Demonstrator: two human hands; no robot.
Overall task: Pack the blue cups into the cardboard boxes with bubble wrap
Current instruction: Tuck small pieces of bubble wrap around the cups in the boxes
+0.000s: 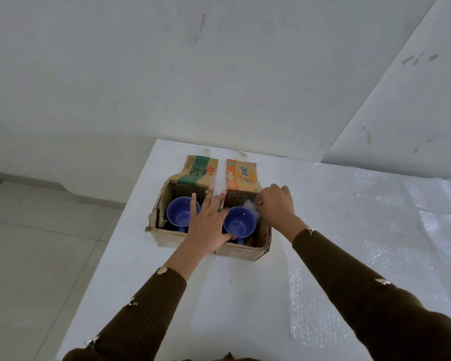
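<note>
- Boxes: two open cardboard boxes sit side by side, touching, on a white table (146, 269). The green-printed box (164, 231) is the landmark for all places below; its far flap stands up.
- Orange-printed box (245, 252): just to the right of the green-printed box, its far flap also raised.
- Left cup (181, 213): a blue cup sits upright inside the green-printed box, mouth up, with its handle toward the near wall.
- Right cup (240, 222): a second blue cup sits upright in the orange-printed box, just right of the green-printed box's right wall, with its handle toward the near wall.
- Left hand (208, 225): it lies flat with fingers spread over the shared wall on the right side of the green-printed box. Its fingertips reach over the left cup's rim and its thumb lies by the right cup. It grasps nothing.
- Right hand (276, 204): it is over the far right corner of the orange-printed box. Its fingers are pinched around a small wad of bubble wrap (250, 205), which is beside the right cup's far rim.
- Bubble wrap sheet (375, 243): a large clear sheet is spread on the table, well to the right of the green-printed box and past the orange-printed one.
- Sleeves: both arms wear dark brown ribbed sleeves (362, 287) with small metal buttons.
</note>
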